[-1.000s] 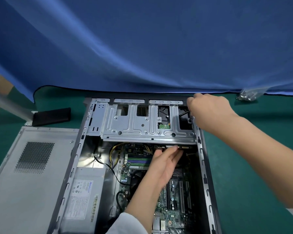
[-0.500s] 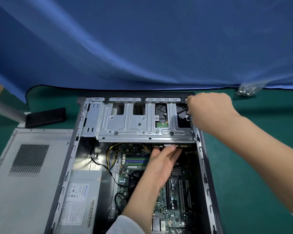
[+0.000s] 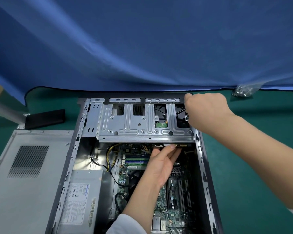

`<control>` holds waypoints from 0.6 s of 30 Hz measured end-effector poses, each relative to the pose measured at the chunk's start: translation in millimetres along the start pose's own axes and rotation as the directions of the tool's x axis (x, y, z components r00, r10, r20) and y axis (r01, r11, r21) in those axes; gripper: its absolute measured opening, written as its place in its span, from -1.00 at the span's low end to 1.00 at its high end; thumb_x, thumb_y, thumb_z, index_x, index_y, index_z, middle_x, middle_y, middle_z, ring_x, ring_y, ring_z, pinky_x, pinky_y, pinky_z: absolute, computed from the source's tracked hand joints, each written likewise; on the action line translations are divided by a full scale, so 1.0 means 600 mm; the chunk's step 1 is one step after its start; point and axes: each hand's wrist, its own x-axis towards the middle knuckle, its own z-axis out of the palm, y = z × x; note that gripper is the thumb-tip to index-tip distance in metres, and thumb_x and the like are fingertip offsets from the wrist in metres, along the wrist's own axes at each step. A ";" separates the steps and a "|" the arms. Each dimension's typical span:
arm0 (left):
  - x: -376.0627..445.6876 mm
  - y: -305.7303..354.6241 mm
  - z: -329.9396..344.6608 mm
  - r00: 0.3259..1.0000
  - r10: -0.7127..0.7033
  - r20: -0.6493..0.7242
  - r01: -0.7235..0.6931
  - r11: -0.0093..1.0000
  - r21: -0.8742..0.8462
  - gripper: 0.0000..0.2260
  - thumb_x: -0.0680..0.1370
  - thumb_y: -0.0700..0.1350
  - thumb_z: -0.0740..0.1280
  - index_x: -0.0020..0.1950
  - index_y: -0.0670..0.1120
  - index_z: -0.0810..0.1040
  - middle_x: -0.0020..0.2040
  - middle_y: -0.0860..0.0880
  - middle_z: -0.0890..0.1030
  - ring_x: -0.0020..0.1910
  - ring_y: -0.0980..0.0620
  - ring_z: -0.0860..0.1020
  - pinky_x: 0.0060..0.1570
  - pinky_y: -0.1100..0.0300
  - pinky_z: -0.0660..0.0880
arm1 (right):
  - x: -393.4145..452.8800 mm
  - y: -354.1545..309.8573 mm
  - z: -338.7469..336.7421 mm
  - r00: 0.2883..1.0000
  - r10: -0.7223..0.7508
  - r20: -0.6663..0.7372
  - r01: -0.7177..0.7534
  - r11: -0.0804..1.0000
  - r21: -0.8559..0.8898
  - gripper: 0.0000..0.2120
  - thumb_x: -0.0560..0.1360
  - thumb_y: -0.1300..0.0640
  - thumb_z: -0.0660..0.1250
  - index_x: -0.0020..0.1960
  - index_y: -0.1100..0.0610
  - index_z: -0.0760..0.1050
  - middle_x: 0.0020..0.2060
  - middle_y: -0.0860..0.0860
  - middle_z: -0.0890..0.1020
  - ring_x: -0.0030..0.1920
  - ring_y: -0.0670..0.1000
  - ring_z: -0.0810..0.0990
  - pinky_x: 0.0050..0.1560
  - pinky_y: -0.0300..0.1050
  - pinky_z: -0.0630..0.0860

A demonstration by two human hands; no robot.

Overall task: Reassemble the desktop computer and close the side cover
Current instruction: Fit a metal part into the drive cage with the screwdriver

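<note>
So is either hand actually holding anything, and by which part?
Left hand: straight fingers under the drive cage's front edge, gripping nothing. Right hand: curled at the cage's far right corner; what it grips is hidden.

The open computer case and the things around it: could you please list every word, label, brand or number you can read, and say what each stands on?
Nothing reads with certainty.
Power supply label: blue brand heading, small print, certification marks and a barcode, all too blurred to read.
Motherboard: white print beside the expansion slots, perhaps "PCI-E", but too small to confirm.
Detached side cover, drive cage: no text visible.
</note>
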 end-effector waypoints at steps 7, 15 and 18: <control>0.001 -0.001 -0.001 1.000 0.003 0.010 -0.003 1.000 -0.003 -0.50 0.34 -0.42 0.43 0.13 -0.15 0.27 -0.08 -0.27 0.65 0.01 -0.17 0.64 0.01 0.02 0.59 | 0.014 0.005 0.010 0.999 0.043 0.018 -0.040 0.993 -0.110 -0.81 0.49 0.15 0.32 -0.27 0.05 0.39 -0.44 -0.06 0.36 -0.48 -0.05 0.28 -0.44 -0.25 0.02; 0.004 -0.002 -0.004 1.000 -0.002 0.001 0.002 0.999 -0.037 -0.37 0.25 -0.42 0.50 0.18 -0.14 0.24 -0.08 -0.27 0.65 0.04 -0.18 0.63 0.05 -0.03 0.58 | 0.001 0.017 0.012 0.997 -0.017 0.071 0.016 1.000 0.013 -0.85 0.49 0.24 0.21 -0.07 0.16 0.22 -0.37 -0.03 0.32 -0.27 0.12 0.42 -0.44 -0.16 0.10; 0.004 -0.002 -0.004 1.000 -0.006 0.005 0.006 0.999 -0.045 -0.39 0.28 -0.43 0.48 0.15 -0.10 0.23 -0.09 -0.28 0.65 0.05 -0.19 0.63 0.07 -0.04 0.57 | 0.004 0.016 0.007 0.998 -0.015 0.054 0.015 1.000 -0.012 -0.91 0.49 0.24 0.21 -0.03 0.14 0.32 -0.34 -0.03 0.35 -0.30 0.10 0.39 -0.45 -0.17 0.06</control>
